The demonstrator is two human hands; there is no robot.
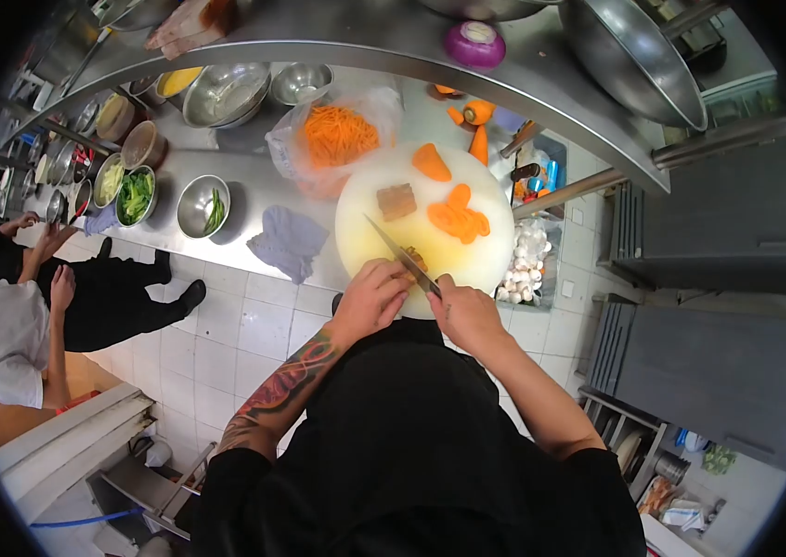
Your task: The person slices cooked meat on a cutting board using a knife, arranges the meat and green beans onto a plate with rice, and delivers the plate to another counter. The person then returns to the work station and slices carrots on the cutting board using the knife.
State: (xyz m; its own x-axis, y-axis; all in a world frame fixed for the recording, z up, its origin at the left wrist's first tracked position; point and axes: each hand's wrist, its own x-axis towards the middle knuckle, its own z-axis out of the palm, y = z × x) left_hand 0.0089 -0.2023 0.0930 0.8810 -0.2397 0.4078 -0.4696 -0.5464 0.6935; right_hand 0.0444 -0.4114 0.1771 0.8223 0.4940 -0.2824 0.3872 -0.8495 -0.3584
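My right hand [467, 314] is closed around the handle of a kitchen knife [395, 245], whose blade points away and to the left over the round white cutting board [356, 206]. The curled fingers of my left hand [372, 295] press on a small brown piece of food [418, 257] beside the blade; its kind is unclear. Farther up the board lies a brown block of food [396, 201] with a flat, square top. To its right are several orange carrot slices [458, 219], and a larger carrot chunk [431, 162] lies near the far rim.
Shredded carrot [337, 136] fills a plastic bag behind the board. A blue-grey cloth [288, 241] and a metal bowl with green beans [203, 207] lie leftward. Mushrooms [526, 265] sit in a bin at right. A metal shelf [356, 51] spans overhead. A co-worker [17, 325] stands left.
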